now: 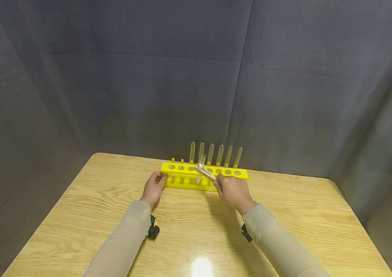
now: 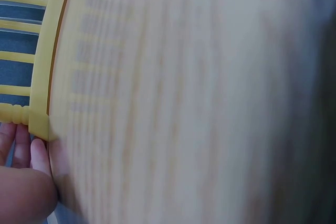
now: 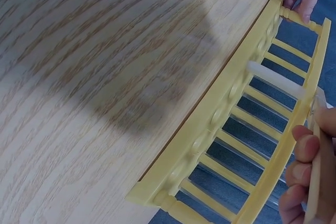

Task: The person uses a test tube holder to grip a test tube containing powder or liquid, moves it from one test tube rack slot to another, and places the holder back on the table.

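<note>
A yellow test tube rack (image 1: 164, 168) stands near the back of the table. My left hand (image 1: 153, 188) grips its left end; in the left wrist view the fingertips and thumb (image 2: 39, 156) meet the end of the base. In my right hand (image 1: 234, 191) is a wooden test tube holder (image 1: 207, 174), its jaws around the upper part of a clear test tube (image 1: 202, 158). That tube passes down through a hole near the rack's middle. Its lower part (image 3: 278, 80) looks whitish in the right wrist view, with its end close to the rack's base.
Several clear test tubes (image 1: 220, 154) stand upside down on the pegs along the rack's back. Two bare yellow pegs (image 1: 173, 160) stick up at the left. Behind the wooden table (image 1: 112, 200) hangs a dark grey curtain (image 1: 147, 96).
</note>
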{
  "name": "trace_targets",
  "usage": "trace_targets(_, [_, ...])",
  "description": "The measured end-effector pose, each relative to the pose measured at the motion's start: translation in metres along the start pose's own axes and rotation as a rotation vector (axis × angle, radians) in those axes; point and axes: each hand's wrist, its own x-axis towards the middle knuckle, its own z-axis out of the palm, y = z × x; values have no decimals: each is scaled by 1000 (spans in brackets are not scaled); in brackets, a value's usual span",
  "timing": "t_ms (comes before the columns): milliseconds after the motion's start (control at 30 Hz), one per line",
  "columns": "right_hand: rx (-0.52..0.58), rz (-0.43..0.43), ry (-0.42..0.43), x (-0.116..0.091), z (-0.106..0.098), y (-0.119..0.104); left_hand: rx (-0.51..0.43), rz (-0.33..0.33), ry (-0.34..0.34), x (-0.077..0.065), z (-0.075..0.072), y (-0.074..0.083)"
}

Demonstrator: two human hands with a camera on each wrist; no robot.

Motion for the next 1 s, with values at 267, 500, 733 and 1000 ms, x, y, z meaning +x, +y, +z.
trace_targets(267, [-4,27,-17,1,2,-1,-6,0,10,0,1,0])
trace_targets(500, [-9,33,-11,1,3,-2,3,-4,13,-1,0,0])
trace_targets(733, [-9,38,-14,3,4,-2,-10,-5,20,1,-1,-1])
trace_targets(1000, [-7,37,-21,2,4,0,-10,-2,16,0,0,1])
